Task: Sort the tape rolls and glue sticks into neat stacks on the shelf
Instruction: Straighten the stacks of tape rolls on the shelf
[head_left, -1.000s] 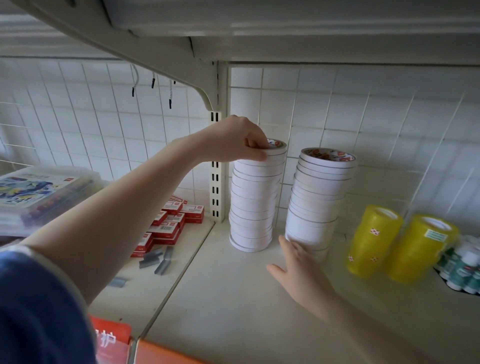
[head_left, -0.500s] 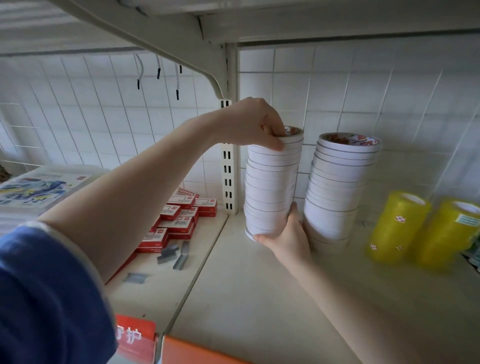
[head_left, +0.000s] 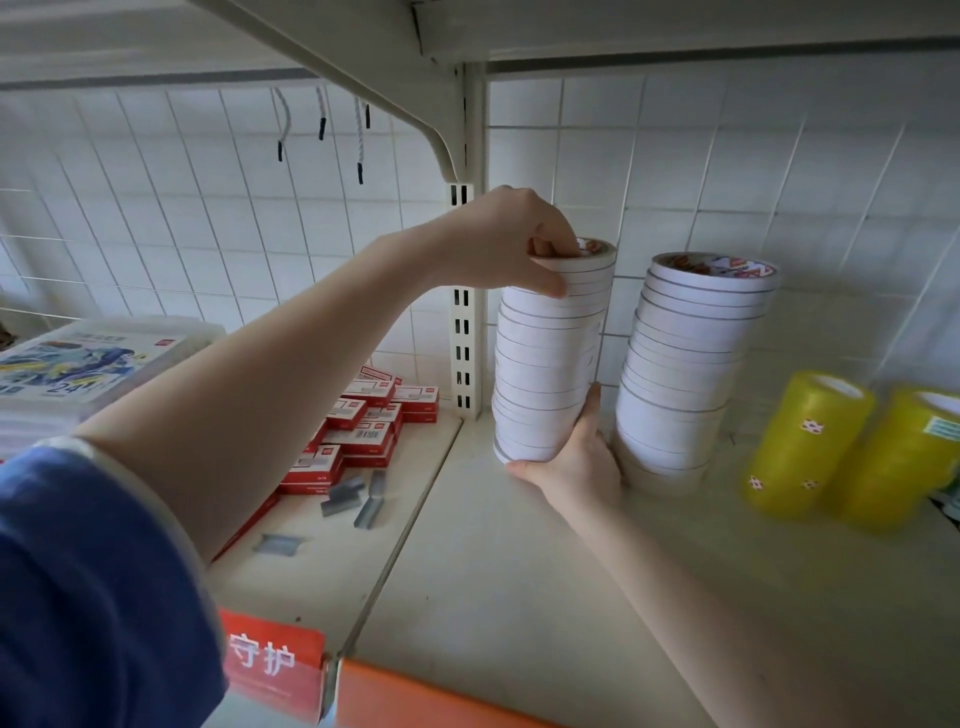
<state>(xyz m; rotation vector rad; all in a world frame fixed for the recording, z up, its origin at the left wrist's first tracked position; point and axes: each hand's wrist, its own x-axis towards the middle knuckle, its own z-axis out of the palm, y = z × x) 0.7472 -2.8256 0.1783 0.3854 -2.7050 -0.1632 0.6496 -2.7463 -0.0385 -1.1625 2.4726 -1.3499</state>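
Observation:
Two tall stacks of white tape rolls stand on the cream shelf (head_left: 519, 571) against the tiled back wall. My left hand (head_left: 498, 244) grips the top rolls of the left stack (head_left: 545, 358), fingers curled over the rim and thumb on the side. My right hand (head_left: 576, 457) cups the base of that same stack, thumb up its right side and fingers under its front. The right stack (head_left: 685, 364) stands just beside it, leaning slightly and untouched. Two stacks of yellow tape rolls (head_left: 805, 441) stand further right.
Red staple boxes (head_left: 363, 431) and loose staple strips (head_left: 358, 499) lie on the left shelf section. A clear plastic case (head_left: 78, 364) sits far left. A slotted upright post (head_left: 465, 332) rises behind the left stack. The orange shelf edge (head_left: 415, 696) runs along the front.
My right hand moved from the base of the right stack to the bottom of the left stack and closed around it. My left hand stayed on the top rolls.

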